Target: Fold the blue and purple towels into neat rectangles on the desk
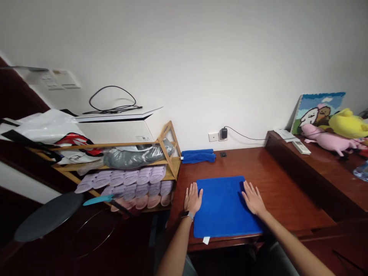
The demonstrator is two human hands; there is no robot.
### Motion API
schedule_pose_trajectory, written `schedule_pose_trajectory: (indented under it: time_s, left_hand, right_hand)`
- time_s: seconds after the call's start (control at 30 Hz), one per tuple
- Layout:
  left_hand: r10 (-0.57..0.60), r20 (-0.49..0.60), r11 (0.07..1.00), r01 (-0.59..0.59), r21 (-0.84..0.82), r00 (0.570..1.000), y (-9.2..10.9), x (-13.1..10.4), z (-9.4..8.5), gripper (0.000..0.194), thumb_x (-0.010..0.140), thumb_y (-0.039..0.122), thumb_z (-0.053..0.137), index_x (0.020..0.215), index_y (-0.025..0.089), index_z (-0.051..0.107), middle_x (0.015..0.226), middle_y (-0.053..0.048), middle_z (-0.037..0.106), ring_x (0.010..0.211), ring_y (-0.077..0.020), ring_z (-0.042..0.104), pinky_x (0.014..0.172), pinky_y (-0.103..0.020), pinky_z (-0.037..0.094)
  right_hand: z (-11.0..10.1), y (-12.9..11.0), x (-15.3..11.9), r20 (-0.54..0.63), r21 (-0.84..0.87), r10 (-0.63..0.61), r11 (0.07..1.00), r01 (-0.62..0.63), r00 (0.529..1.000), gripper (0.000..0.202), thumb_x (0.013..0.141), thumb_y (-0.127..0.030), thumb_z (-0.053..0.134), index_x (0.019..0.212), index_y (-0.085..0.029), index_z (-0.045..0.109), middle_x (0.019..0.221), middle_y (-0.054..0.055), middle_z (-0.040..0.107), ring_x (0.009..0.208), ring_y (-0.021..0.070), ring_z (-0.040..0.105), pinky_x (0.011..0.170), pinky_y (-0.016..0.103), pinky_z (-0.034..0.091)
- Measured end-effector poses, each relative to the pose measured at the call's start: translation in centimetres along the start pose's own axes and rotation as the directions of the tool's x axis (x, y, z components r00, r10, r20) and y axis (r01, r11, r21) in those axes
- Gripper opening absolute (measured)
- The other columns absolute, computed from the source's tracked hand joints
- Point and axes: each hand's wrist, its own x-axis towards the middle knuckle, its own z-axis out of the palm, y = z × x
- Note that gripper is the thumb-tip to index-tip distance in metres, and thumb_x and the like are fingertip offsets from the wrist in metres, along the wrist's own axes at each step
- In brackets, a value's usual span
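Observation:
A blue towel lies spread out as a flat square on the reddish-brown wooden desk, with a small white tag showing at its near edge. At its left edge rests my left hand, fingers extended and pointing away from me, a watch on the wrist. My right hand lies flat at the right edge, its fingers spread and the fingertips touching the cloth. Neither hand grips anything. Farther back, against the wall, sits a folded blue towel.
Left of the desk stands a wooden rack with several slippers and a white box on top. A charger is plugged into the wall. Plush toys and a remote lie on the raised right side. A round stool stands lower left.

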Motion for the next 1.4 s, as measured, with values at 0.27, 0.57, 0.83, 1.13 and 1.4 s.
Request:
schedule_pose_trajectory:
  time_s: [0.27,0.57,0.83,1.13,1.4]
  left_hand:
    - [0.035,-0.080,0.999,-0.034,0.008,0.996,-0.7,0.4,0.3,0.074,0.107,0.056,0.015,0.165,0.012,0.025,0.167,-0.013,0.036,0.157,-0.0259,0.029,0.129,-0.050,0.024]
    - [0.355,-0.036,0.924,-0.357,-0.135,0.934,14.7,-1.7,-0.9,0.067,0.109,0.049,0.015,0.165,0.015,0.025,0.169,-0.009,0.033,0.158,-0.0219,0.025,0.131,-0.046,0.024]
    - [0.493,0.130,0.833,-0.423,-0.356,0.860,24.5,-3.7,1.8,0.073,0.108,0.054,0.007,0.166,0.013,0.018,0.171,-0.010,0.028,0.158,-0.0193,0.026,0.131,-0.042,0.023]
    - [0.149,0.088,0.984,-0.139,-0.112,0.985,5.6,-4.4,-1.0,0.072,0.107,0.056,0.015,0.167,0.016,0.020,0.170,-0.010,0.028,0.158,-0.0231,0.024,0.131,-0.049,0.021]
    - [0.018,0.012,0.970,-0.015,-0.242,1.000,0.4,-4.9,-1.7,0.073,0.106,0.057,0.020,0.167,0.017,0.020,0.170,-0.011,0.029,0.158,-0.0251,0.023,0.131,-0.052,0.017]
  right_hand:
    - [0.8,-0.2,-3.0,0.063,-0.008,0.025,1.000,-0.025,0.998,0.072,0.106,-0.054,0.012,0.167,-0.017,0.015,0.174,0.002,0.017,0.161,0.0211,0.009,0.131,0.046,0.003]
    - [1.3,0.0,-2.7,0.035,0.014,0.008,1.000,-0.009,0.999,0.073,0.105,-0.056,0.012,0.167,-0.017,0.013,0.174,0.002,0.017,0.161,0.0227,0.009,0.131,0.047,0.004]
    - [1.5,0.4,-2.7,0.075,-0.078,-0.060,0.995,0.066,0.995,0.068,0.101,-0.039,0.030,0.166,-0.022,0.020,0.174,0.002,0.015,0.162,0.0261,0.007,0.130,0.051,0.006]
    - [1.2,-0.1,-3.0,0.025,0.008,0.003,1.000,-0.003,1.000,0.077,0.104,-0.060,0.017,0.167,-0.016,0.015,0.174,0.003,0.018,0.161,0.0224,0.010,0.131,0.047,0.003]
    - [1.7,0.2,-2.9,0.020,-0.005,0.007,1.000,-0.007,1.000,0.076,0.104,-0.060,0.017,0.167,-0.018,0.016,0.174,0.002,0.019,0.161,0.0224,0.010,0.131,0.047,0.005]
